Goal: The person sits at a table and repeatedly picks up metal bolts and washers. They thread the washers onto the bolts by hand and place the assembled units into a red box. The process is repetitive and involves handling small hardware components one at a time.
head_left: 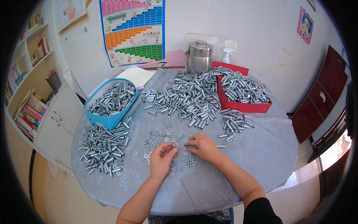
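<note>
Set up on a round, grey-clothed table [268,142]. Looked maybe partway through, judging by piles: metal sleeves [115,98] heaped in a blue box [112,122] by the left edge and a red box [244,108] toward the far right edge, plenty left loose outside. Had small rings [154,139] scattered mid-table, toward the near edge. Seemingly pinched a tiny metal piece [174,145] in the left hand [161,158]; couldn't tell about any grip in the right hand [204,147].
</note>
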Demonstrator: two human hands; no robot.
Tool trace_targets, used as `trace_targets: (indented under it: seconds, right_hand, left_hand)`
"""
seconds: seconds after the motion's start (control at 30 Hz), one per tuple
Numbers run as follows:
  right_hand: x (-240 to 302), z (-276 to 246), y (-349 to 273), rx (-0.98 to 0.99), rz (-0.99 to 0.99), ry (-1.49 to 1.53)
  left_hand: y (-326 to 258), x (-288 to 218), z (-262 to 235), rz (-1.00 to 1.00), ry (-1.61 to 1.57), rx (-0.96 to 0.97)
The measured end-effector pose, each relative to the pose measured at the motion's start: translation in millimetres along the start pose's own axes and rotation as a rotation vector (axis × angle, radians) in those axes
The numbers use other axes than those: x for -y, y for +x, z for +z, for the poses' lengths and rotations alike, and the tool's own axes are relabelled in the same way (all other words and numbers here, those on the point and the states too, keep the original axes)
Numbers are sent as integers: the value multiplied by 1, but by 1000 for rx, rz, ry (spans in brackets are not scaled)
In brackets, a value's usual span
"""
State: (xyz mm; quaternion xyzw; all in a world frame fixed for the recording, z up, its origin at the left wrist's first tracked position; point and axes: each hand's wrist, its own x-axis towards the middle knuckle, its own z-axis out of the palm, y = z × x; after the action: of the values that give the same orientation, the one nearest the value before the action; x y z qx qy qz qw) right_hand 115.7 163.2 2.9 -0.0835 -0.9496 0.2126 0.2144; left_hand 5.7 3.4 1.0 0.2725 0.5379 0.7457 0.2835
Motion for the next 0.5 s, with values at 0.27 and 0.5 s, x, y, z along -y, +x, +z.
trace_targets:
  seconds: [0.27,0.5]
  right_hand:
    - [1,3,2,-8,26,67]
    - [19,6,2,29,401,993]
  left_hand:
    - [1,-5,-1,-27,-79,-40]
    - [6,-5,-8,-214,-212,-152]
